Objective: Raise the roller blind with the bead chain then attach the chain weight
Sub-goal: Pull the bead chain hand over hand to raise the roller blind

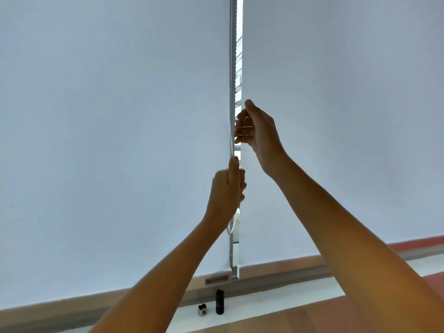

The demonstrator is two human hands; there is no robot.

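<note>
Two white roller blinds hang side by side, the left blind (108, 140) and the right blind (348, 116), with a narrow bright gap between them. The bead chain (232, 68) runs down that gap. My right hand (257, 133) is closed around the chain at mid height. Just below it, my left hand (227, 193) grips the chain too, thumb pointing up. A loop of the chain (231, 228) hangs beneath my left hand. On the sill below stand a black cylindrical chain weight (219, 301) and a small metal clip piece (202, 309).
The left blind's bottom bar carries a small label (217, 280). A pale window sill (276, 294) runs along under the blinds, and wooden flooring (300, 318) lies in front of it. Window frame slats show through the gap.
</note>
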